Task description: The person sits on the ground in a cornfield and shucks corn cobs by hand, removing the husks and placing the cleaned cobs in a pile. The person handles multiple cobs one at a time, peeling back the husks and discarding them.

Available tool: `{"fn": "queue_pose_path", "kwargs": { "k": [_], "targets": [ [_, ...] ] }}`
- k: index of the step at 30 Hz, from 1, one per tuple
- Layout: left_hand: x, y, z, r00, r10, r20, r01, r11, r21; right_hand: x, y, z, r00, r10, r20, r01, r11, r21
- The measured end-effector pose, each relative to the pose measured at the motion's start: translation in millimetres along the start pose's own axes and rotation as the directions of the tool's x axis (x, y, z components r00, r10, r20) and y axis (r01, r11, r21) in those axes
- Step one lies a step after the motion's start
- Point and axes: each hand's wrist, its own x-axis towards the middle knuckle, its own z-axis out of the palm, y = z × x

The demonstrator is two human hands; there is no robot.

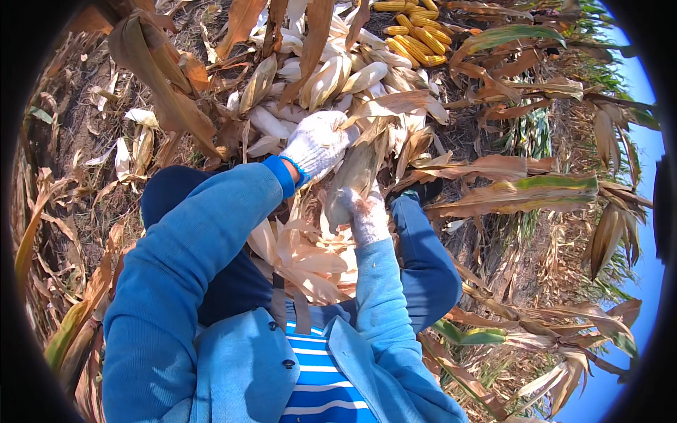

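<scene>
My right hand (365,211), in a soiled white knit glove, grips the lower end of an ear of corn (362,161) wrapped in dry, grey-tan husk. The ear points up and away from me, between my bent legs. My left hand (320,143), gloved in white with a blue cuff edge, is at the ear's upper left side. Its fingers are curled against the loose dry husk (394,103) near the tip; the fingertips are partly hidden. Peeled pale husks (304,259) lie between my legs, below the ear.
Beyond my hands is a heap of ears in pale husks (328,79). Bare yellow corn cobs (420,37) are piled behind it to the right. Dry corn stalks and leaves (508,195) reach in from the right, and a large dry leaf (158,79) hangs at upper left.
</scene>
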Motion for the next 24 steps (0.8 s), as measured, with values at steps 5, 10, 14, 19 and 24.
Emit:
{"fn": "queue_pose_path", "kwargs": {
  "k": [5, 10, 14, 19, 24],
  "targets": [
    [6, -5, -18, 0.984, 0.022, -0.176, 0.047, 0.923, 0.382, -36, 4, -18, 0.988, -0.001, 0.156, -0.056, 0.930, 0.362],
    [-5, 9, -11, 0.881, -0.158, 0.446, 0.221, 0.971, -0.092, -47, -4, -23, 0.943, 0.070, 0.325, -0.233, 0.836, 0.496],
    [-13, 13, -8, 0.824, -0.055, 0.564, 0.323, 0.863, -0.388, -46, -1, -21, 0.937, 0.101, 0.334, -0.235, 0.890, 0.392],
    [-15, 12, -12, 0.858, -0.039, 0.513, 0.262, 0.891, -0.371, -44, 19, -30, 0.943, 0.058, 0.327, -0.171, 0.928, 0.330],
    [-16, 14, -14, 0.914, 0.020, 0.405, 0.025, 0.994, -0.106, -36, 29, -32, 0.990, 0.078, 0.114, -0.078, 0.997, -0.005]
  ]
}}
